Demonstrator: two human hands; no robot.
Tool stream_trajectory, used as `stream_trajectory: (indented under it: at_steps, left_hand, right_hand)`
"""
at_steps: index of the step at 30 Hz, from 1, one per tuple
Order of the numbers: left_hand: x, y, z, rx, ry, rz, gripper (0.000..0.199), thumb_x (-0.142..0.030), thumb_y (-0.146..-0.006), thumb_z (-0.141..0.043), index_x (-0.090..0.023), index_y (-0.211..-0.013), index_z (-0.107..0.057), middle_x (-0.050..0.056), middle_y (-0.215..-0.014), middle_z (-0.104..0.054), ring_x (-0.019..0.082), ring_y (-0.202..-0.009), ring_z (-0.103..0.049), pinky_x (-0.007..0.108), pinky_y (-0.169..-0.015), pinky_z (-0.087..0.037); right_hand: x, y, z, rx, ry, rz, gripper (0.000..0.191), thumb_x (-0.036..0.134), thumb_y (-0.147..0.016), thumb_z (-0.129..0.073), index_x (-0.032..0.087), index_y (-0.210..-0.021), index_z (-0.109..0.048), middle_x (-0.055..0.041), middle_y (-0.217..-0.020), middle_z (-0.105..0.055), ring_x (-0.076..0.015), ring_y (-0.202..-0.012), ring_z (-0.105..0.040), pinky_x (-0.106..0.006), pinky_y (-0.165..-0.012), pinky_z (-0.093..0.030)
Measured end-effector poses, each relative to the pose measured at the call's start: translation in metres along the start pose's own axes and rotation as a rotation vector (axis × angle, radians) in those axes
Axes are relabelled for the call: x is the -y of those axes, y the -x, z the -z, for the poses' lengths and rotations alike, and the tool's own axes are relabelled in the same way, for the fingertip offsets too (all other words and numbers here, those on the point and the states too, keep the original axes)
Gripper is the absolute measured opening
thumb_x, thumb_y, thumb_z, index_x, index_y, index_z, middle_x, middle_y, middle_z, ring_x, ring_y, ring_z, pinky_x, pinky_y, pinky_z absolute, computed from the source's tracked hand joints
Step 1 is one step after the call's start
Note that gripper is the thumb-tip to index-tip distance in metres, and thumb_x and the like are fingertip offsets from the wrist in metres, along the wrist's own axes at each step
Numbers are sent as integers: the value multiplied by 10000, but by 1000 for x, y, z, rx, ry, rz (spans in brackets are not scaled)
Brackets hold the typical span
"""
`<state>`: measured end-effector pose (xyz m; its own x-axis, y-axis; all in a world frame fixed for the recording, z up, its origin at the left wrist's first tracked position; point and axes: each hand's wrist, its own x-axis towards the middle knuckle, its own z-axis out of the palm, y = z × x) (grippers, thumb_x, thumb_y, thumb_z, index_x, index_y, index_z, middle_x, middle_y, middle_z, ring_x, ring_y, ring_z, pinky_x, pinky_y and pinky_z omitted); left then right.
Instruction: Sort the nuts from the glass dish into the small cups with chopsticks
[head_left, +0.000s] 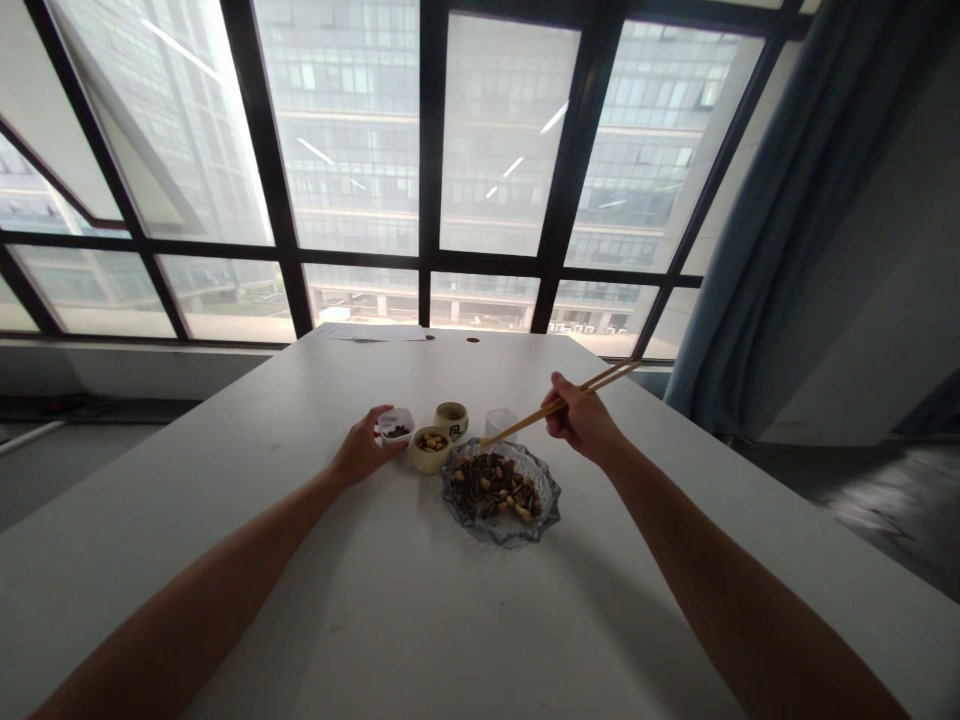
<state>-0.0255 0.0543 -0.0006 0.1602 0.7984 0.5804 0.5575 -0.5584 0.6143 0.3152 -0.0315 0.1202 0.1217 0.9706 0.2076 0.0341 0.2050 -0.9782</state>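
My left hand (367, 447) is closed round a small whitish cup (396, 421) with dark bits in it, at or just above the table. In my right hand (581, 425) is a pair of chopsticks (536, 415), their tips over the far left rim of a clear glass dish (553, 500). Dark strands or leaves and pale nut-like pieces (495, 487) fill the dish. Beside the left cup stands a cream cup (430, 459) with pale and brown pieces inside. Behind it is another cream cup (451, 420) marked with a dark character; its contents are unclear.
A translucent cup (500, 425) stands behind the glass dish. White papers (367, 332) lie at the far end of the white table (397, 620). Large windows (360, 130) rise beyond it, and a blue curtain (772, 250) hangs at the right.
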Motion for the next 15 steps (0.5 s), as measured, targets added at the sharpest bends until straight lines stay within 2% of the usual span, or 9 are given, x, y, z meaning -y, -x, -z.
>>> stream_trajectory:
  at_steps: [2,5,7,10,12,15]
  left_hand:
    - [0,0,0,2,6,3,675,-472,-686,-743,-177,-1258,-540,109,-1078,-727,236,-917,-706,371,-777,-591]
    - [1,0,0,1,6,-3,668,-474,-686,-747,-187,-1253,-541,104,-1078,-729,237,-916,-709,369,-769,-595]
    - [1,0,0,-5,-10,-7,662,-472,-689,-748,-190,-1251,-543,104,-1079,-728,238,-919,-708,371,-772,-597]
    - [2,0,0,1,-34,-8,651,-454,-692,-749,-193,-1252,-544,105,-1098,-720,236,-909,-707,368,-764,-602]
    - [3,0,-1,13,-33,-11,644,-445,-694,-749,-195,-1251,-544,104,-1114,-715,233,-904,-705,361,-755,-604]
    - [3,0,-2,10,-24,-12,650,-451,-699,-747,-190,-1257,-540,105,-1113,-712,231,-912,-701,363,-771,-602]
  right_hand:
    - [0,-5,2,-18,-167,-90,507,542,-880,-587,183,-531,-513,9,-343,-447,-71,-286,-344,-186,-288,-255]
    - [0,-6,1,-15,-228,-129,472,492,-889,-597,180,-545,-514,8,-351,-452,-72,-295,-349,-182,-288,-256]
    - [-1,-2,-4,-54,-191,-57,496,530,-880,-596,180,-536,-522,1,-348,-461,-77,-287,-357,-190,-282,-259]
    - [-4,8,-22,-115,-42,171,561,651,-844,-585,171,-554,-569,-14,-371,-511,-85,-285,-399,-203,-287,-292]
    - [-7,14,-38,-108,71,294,603,722,-822,-558,166,-595,-600,-23,-417,-560,-91,-307,-451,-206,-310,-337]
    - [-15,16,-63,-69,144,364,632,770,-832,-482,175,-654,-603,-15,-470,-589,-98,-353,-499,-206,-348,-384]
